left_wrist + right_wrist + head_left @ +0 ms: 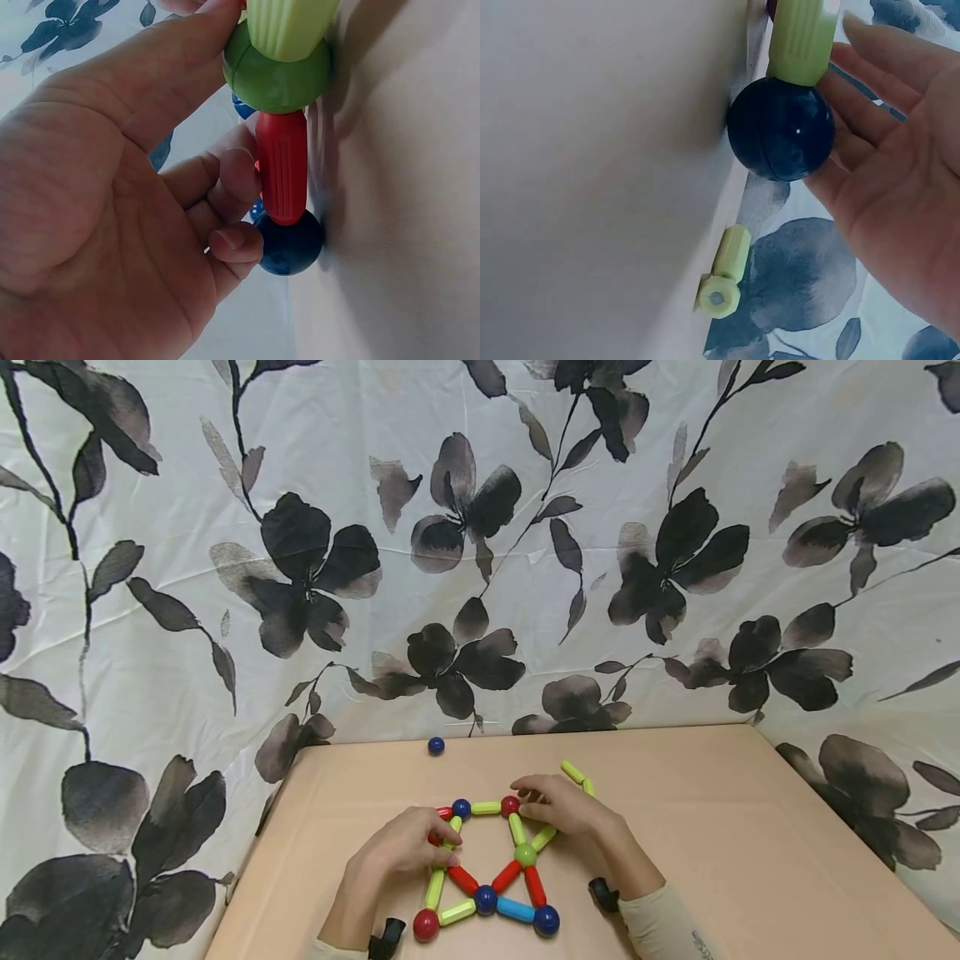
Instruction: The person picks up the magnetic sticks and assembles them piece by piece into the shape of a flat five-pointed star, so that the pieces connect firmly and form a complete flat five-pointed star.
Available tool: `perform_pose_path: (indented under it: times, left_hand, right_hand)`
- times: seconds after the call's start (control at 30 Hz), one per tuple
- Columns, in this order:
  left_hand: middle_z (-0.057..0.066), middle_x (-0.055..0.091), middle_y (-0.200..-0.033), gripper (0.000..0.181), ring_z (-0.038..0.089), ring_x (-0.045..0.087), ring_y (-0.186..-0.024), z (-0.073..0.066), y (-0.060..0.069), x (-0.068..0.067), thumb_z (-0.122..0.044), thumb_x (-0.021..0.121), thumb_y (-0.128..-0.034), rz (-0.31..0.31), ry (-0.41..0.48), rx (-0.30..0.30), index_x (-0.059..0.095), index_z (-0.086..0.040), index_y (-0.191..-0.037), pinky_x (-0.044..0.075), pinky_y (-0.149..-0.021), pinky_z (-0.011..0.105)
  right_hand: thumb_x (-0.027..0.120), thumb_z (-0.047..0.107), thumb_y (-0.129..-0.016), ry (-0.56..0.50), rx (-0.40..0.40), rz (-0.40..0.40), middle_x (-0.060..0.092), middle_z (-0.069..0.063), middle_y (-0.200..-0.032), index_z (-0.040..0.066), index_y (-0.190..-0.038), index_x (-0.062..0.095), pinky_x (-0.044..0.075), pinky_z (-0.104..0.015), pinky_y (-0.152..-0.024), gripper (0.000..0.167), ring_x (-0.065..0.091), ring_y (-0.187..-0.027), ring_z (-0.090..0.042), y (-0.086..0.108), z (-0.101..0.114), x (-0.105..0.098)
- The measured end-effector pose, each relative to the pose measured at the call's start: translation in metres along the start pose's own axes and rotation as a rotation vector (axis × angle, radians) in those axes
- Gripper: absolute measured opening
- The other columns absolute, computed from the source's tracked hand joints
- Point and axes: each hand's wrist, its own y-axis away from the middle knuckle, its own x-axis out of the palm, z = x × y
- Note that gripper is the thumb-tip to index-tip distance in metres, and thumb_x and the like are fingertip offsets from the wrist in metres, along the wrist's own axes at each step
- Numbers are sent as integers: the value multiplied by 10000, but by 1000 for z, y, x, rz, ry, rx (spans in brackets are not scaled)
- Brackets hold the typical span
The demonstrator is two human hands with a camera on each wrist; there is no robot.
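A structure of magnetic sticks and balls lies on the table, with a red ball (426, 926), a blue ball (486, 900) and a green ball (526, 854). My left hand (405, 843) grips its left side; in the left wrist view the thumb and forefinger meet beside a green ball (277, 75), and curled fingers touch a red stick (282, 169) that runs to a blue ball (289, 244). The held spot is partly hidden. My right hand (558, 802) reaches over the right side, its relaxed fingers behind a blue ball (780, 127) and yellow-green stick (802, 41).
A loose blue ball (436, 746) sits near the table's back edge. Two loose yellow-green sticks (573, 772) lie beyond the right hand. A floral cloth (525, 568) hangs behind the tan table (750, 860).
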Motion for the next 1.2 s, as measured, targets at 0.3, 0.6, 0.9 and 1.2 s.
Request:
perform_pose_path:
  times: [0.3,0.6,0.9,1.2]
  left_hand:
    - [-38,720,-1019,211,186,561,-961,2,0,2,-245,861,-861,0,28,-3,832,-164,-1053,458,-766,305]
    - [-35,708,-1005,203,196,559,-965,3,-1,3,-255,866,-855,2,36,-12,835,-187,-1043,461,-781,325]
    - [-37,720,-1014,219,205,565,-970,7,-2,3,-253,871,-848,1,43,9,836,-179,-1050,460,-784,320]
    - [-37,718,-1002,226,173,549,-927,7,-3,2,-261,872,-846,4,42,4,838,-181,-1055,443,-732,294]
  right_hand:
    - [681,140,-1008,-10,56,-177,682,-133,-1292,72,-1380,643,546,-423,-917,381,624,-1079,-226,10,-6,-17]
    - [691,101,-996,26,61,-337,656,-176,-1355,43,-1373,635,533,-534,-960,385,632,-1144,-344,23,-33,-42]
    - [698,89,-979,55,225,-258,651,-236,-1291,-16,-1350,630,565,-473,-848,392,662,-1058,-335,29,-65,-50]
    - [759,111,-934,51,353,-221,643,-87,-879,8,-1122,689,489,-299,-616,225,578,-712,-194,28,-63,-45]
